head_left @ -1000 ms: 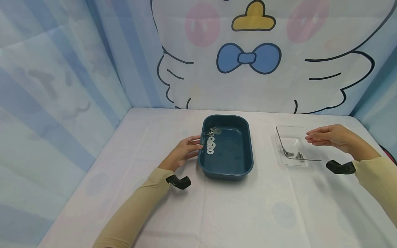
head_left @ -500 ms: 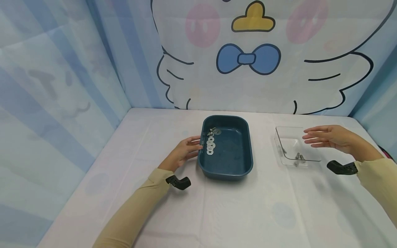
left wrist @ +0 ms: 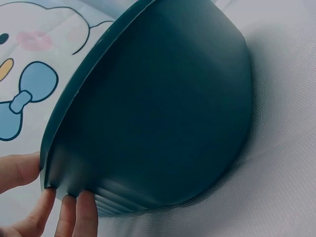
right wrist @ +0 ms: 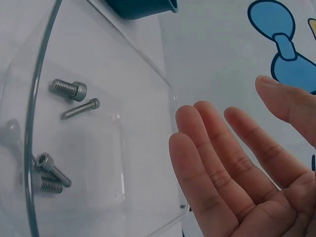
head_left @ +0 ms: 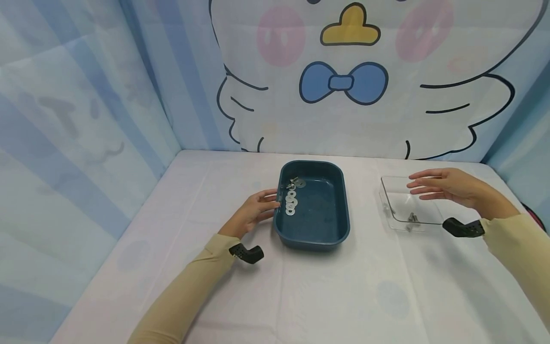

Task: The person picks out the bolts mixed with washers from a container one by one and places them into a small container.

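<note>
My left hand (head_left: pixel 253 213) rests its fingertips on the left outer wall of a dark teal tray (head_left: pixel 320 241). The left wrist view shows its fingers (left wrist: pixel 86 212) against that wall just under the rim. Inside the tray lie several flat washers (head_left: pixel 290 203) in an overlapping row, with some small metal screws (head_left: pixel 292 183) at its far end. Over the right side of a clear plastic box (head_left: pixel 388 197), my right hand (head_left: pixel 455 186) hovers with fingers extended and holds nothing. Several socket-head bolts (right wrist: pixel 69 89) lie in the box, and a thinner screw (right wrist: pixel 81 108) beside them.
A white patterned cloth covers the table (head_left: pixel 343 291). Printed curtain (head_left: pixel 343 124) hangs along the back edge and the left side. Between the tray and the box is a stretch of cloth. A black wrist device (head_left: pixel 247 253) sits under the left wrist.
My right hand has moved left over the clear box, its fingers spreading from a bunched pose. Bolts in the box have shifted position. The left hand and tray have stayed put.
</note>
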Action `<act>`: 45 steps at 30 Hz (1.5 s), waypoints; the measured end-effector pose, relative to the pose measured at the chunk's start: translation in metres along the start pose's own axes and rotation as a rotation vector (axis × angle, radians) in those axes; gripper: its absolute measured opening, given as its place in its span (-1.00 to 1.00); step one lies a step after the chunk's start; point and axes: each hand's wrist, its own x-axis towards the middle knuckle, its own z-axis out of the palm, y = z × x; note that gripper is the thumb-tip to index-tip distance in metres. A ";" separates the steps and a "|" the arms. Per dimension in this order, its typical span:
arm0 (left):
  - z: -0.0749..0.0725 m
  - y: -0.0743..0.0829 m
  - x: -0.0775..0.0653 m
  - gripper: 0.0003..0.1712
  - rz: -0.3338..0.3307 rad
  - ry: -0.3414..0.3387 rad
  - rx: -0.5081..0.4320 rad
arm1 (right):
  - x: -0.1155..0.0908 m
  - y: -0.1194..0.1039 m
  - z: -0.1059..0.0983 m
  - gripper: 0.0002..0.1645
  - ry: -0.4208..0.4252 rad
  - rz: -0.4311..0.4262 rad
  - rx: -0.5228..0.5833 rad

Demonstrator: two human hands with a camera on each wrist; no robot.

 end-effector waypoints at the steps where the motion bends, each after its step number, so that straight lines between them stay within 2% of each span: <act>1: 0.000 0.000 0.000 -0.41 0.000 0.000 0.002 | 0.001 -0.003 0.002 -0.77 -0.007 -0.009 0.009; 5: 0.000 0.000 -0.001 -0.41 0.002 0.001 0.003 | 0.008 -0.017 0.009 -0.77 -0.030 -0.041 0.048; 11: 0.000 0.000 0.000 -0.41 0.007 0.002 -0.004 | 0.024 -0.042 0.025 -0.82 -0.045 -0.039 0.079; 17: 0.000 0.000 0.000 -0.41 0.001 -0.006 -0.024 | 0.044 -0.064 0.046 -0.45 -0.058 -0.034 0.089; 21: 0.000 0.000 0.000 -0.41 0.002 -0.007 -0.019 | 0.059 -0.076 0.060 -0.34 -0.078 -0.040 0.074; 25: 0.000 -0.001 0.000 -0.42 0.006 -0.009 -0.016 | 0.072 -0.085 0.073 -0.34 -0.096 -0.049 0.071; 30: 0.000 0.000 0.000 -0.41 0.003 -0.010 -0.019 | 0.088 -0.096 0.088 -0.40 -0.130 -0.039 0.118; 38: 0.001 0.001 -0.001 -0.42 -0.001 -0.001 -0.014 | 0.110 -0.111 0.117 -0.41 -0.162 0.000 0.166; 45: 0.001 0.000 0.000 -0.41 -0.005 0.003 -0.021 | 0.129 -0.116 0.139 -0.42 -0.179 0.051 0.222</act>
